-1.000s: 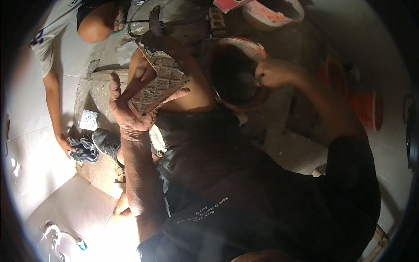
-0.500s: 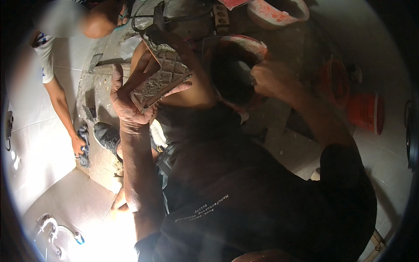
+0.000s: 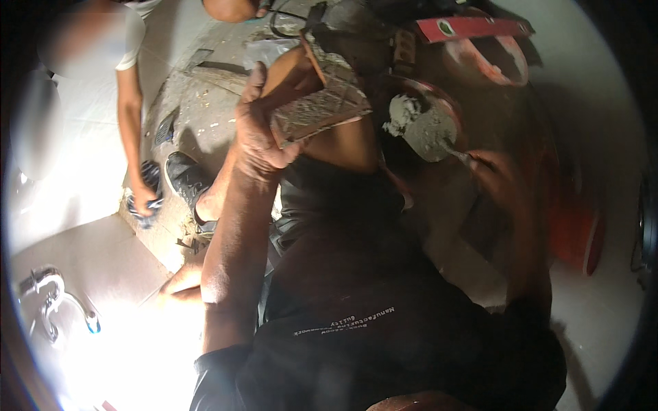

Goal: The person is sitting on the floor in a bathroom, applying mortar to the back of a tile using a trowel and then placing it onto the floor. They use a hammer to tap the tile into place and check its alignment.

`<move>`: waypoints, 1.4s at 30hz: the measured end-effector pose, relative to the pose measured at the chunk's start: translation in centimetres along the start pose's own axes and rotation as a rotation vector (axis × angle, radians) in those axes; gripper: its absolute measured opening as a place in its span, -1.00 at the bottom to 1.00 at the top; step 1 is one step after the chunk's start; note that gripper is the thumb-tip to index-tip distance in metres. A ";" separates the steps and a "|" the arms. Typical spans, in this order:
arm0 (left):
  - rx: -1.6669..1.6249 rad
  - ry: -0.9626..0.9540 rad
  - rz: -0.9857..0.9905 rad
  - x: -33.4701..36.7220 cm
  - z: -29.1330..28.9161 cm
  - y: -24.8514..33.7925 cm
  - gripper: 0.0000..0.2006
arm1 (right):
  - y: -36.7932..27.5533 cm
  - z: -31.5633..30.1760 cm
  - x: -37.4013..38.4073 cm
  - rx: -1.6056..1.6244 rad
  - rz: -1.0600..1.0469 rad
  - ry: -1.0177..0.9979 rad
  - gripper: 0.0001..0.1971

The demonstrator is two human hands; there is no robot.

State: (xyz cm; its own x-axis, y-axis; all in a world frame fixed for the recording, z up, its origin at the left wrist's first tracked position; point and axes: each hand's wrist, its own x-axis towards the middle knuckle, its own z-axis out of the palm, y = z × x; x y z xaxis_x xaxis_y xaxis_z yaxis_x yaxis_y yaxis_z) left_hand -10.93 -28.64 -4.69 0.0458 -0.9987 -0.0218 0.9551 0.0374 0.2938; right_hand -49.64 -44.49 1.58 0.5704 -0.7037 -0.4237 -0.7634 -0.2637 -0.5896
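Note:
My left hand (image 3: 259, 133) grips a cut tile (image 3: 329, 109) by its lower corner, thumb raised apart. The tile has a notched, L-like outline, and its rough, grid-ribbed back is turned up, smeared with grey mortar. In my right hand (image 3: 497, 172) is a trowel (image 3: 458, 153), its blade carrying a heap of wet grey mortar (image 3: 406, 113). The trowel is held over a dark round basin (image 3: 449, 103), to the right of the tile. My bent knee lies under the tile.
At the left, another person's hand (image 3: 144, 197) presses a dark striped cloth (image 3: 152, 177) to a ledge. A chrome faucet (image 3: 49, 277) is lower left. A red level (image 3: 480, 29) lies across a red-stained basin (image 3: 522, 65). A red bucket (image 3: 576, 233) stands right; a hollow brick (image 3: 404, 53) lies far.
My right hand has come up out of the basin, bringing the mortar-loaded trowel into sight. The tile in my left hand has turned a little. The view has shifted, showing the red level more fully.

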 end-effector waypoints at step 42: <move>-0.035 0.512 0.164 11.6 3.9 -11.5 -0.79 | -2.1 4.5 -5.2 -0.473 -0.282 0.344 -0.53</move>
State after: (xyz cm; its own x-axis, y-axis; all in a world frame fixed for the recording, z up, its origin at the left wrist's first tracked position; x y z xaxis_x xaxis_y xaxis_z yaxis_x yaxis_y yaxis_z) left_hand -22.55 -40.74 -4.63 0.3233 -0.8355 -0.4444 0.9324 0.2009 0.3006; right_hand -49.64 -37.32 1.89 0.6987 -0.7154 -0.0058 -0.6943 -0.6761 -0.2466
